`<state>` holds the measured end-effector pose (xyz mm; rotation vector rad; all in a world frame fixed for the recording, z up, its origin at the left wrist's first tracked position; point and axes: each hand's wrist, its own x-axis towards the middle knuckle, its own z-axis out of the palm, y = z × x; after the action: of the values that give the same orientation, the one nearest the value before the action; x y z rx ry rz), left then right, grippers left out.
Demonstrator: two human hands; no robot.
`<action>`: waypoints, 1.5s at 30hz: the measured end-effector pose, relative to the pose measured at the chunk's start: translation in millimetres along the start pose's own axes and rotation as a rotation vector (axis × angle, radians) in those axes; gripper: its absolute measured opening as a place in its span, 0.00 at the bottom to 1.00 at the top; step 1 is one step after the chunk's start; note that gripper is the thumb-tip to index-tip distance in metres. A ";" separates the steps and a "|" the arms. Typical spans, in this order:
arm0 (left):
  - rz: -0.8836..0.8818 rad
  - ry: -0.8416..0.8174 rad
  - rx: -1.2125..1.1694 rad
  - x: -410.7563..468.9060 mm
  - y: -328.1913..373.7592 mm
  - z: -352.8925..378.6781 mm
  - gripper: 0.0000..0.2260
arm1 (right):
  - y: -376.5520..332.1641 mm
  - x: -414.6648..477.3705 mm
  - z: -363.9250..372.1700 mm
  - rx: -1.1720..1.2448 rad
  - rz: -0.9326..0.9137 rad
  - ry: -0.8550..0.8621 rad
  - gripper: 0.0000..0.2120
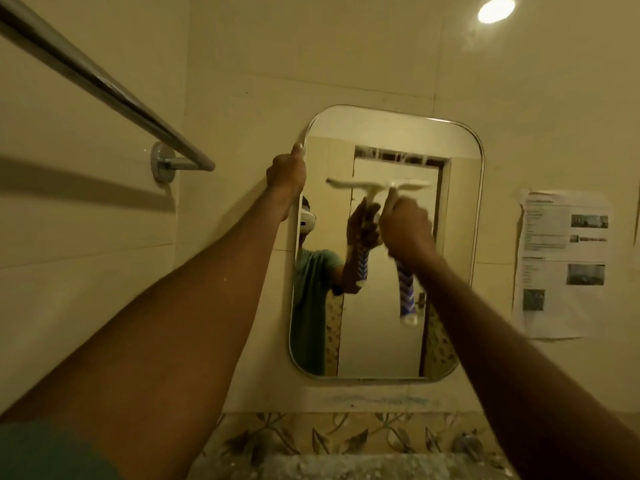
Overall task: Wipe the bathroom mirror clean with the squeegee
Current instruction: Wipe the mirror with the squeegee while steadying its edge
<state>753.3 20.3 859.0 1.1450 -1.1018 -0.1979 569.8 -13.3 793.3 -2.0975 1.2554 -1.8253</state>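
Nearest the camera, two bare forearms are seen reaching up from the bottom corners of the frame toward the middle. The left hand (286, 171) is parked at the upper left edge of the mirror (381, 341), fingers curled over the rim with the thumb pointing up, so the glass looks to be steadied from that side. The right hand (407, 228) is where the work gets done: its grip is clenched round the squeegee (406, 294), high on the handle and close under the head. The bit that probably matters for the next stroke: the blade lies straight above the grip, stretched left to right across the upper middle of the glass, while the blue-and-white handle hangs down below the fist. So the tool's long axis is upright and the blade edge is set crosswise to it. Contact with the glass can't be confirmed, since that part is blurred, though the blade seems to be met by its own reflection. A straight downward pull is likely what's called for, with most of the glass lying below the blade. The right hand is on the tool; the left is well apart from it. Further back, a towel rail (104, 88) is mounted at upper left, paper sheets (561, 261) are stuck to the wall at right, and a ceiling light (496, 10) is caught at upper right.
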 end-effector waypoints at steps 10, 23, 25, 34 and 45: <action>0.077 0.079 0.144 3.2 -7.5 5.6 0.14 | -5.2 13.7 -20.2 -0.027 -0.093 0.050 0.21; 0.208 0.129 0.229 11.1 -21.4 9.4 0.14 | 54.7 -64.1 2.8 -0.091 -0.003 -0.056 0.23; 0.207 0.135 0.223 9.8 -21.1 10.3 0.13 | 53.6 -62.5 -1.2 -0.050 0.002 -0.088 0.22; 0.222 0.134 0.186 17.2 -29.7 11.0 0.13 | -12.2 76.4 -54.6 -0.093 -0.062 0.114 0.24; 0.228 0.143 0.173 13.1 -27.4 9.7 0.13 | 26.4 13.8 -41.2 -0.136 -0.095 0.012 0.23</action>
<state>762.8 -6.6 844.7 1.1563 -1.1274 0.1581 520.3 -21.5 801.1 -2.2565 1.3397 -1.8420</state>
